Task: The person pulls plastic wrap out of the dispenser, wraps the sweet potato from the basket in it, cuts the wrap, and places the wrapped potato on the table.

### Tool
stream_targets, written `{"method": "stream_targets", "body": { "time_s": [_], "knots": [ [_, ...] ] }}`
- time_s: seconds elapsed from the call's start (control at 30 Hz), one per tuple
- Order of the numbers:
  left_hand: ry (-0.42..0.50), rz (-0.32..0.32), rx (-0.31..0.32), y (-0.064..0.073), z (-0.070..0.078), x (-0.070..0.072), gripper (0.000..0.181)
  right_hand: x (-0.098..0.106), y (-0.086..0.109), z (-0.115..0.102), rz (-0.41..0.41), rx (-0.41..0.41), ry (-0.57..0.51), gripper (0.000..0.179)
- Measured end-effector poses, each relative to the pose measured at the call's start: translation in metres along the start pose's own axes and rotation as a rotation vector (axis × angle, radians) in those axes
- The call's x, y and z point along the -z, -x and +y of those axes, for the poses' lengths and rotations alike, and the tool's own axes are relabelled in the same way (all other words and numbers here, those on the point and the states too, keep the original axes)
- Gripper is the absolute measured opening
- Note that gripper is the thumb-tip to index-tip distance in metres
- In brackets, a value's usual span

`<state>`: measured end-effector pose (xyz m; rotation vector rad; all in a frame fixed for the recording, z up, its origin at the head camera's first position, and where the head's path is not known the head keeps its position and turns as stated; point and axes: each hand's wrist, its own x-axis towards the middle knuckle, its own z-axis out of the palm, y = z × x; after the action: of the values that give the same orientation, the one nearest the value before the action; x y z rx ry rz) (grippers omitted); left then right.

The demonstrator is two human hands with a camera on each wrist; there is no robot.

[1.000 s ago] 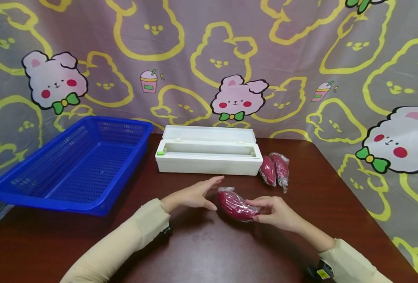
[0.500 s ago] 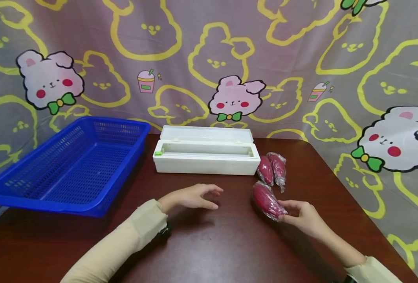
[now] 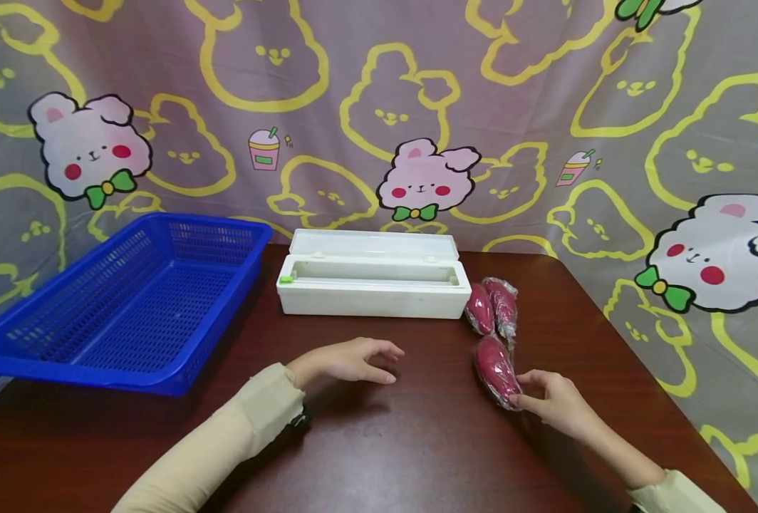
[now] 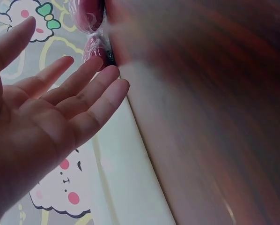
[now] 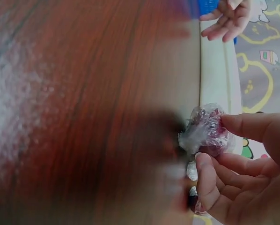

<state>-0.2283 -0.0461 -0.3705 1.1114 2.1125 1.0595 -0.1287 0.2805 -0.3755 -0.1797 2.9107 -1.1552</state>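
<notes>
A dark red, tapered vegetable wrapped in cling film (image 3: 496,370), much like a sweet potato, lies at the right of the table. My right hand (image 3: 555,402) pinches its near end; in the right wrist view the fingertips sit at the crumpled film (image 5: 206,131). Just beyond it are two similar wrapped pieces, a smooth one (image 3: 479,310) and one with a twisted film tail (image 3: 502,303). My left hand (image 3: 353,360) hovers over the middle of the table with fingers loosely bent, holding nothing; its palm shows in the left wrist view.
A white cling film dispenser (image 3: 372,303) with its lid (image 3: 374,244) raised and a green slider (image 3: 286,280) stands at the back. To the left is a blue perforated basket (image 3: 187,356). A patterned curtain (image 3: 328,85) hangs behind the brown table (image 3: 385,456).
My right hand has carried the wrapped vegetable rightward from beside my left hand to the spot in front of the two others, and turned it. The left hand has stayed nearly still.
</notes>
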Motion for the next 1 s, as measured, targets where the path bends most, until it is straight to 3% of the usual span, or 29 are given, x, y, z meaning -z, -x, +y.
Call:
{"method": "stream_targets", "body": {
  "time_s": [0.27, 0.6, 0.77, 0.9, 1.0],
  "knots": [
    [-0.047, -0.019, 0.02, 0.003, 0.002, 0.001, 0.044, 0.001, -0.003, 0.002, -0.05, 0.044, 0.029, 0.033],
    [-0.117, 0.012, 0.04, 0.005, -0.001, 0.006, 0.045, 0.007, -0.01, -0.011, -0.022, 0.053, 0.235, 0.056],
    [-0.327, 0.092, 0.032, 0.01, 0.002, 0.005, 0.042, 0.008, -0.015, -0.024, 0.007, 0.111, 0.406, 0.063],
    [-0.507, 0.171, 0.084, 0.017, 0.011, 0.004, 0.044, 0.001, -0.018, -0.044, 0.071, 0.234, 0.542, 0.058],
    [-0.581, 0.218, 0.136, 0.024, 0.019, 0.002, 0.049, -0.008, -0.02, -0.06, 0.044, 0.305, 0.566, 0.055]
  ]
}}
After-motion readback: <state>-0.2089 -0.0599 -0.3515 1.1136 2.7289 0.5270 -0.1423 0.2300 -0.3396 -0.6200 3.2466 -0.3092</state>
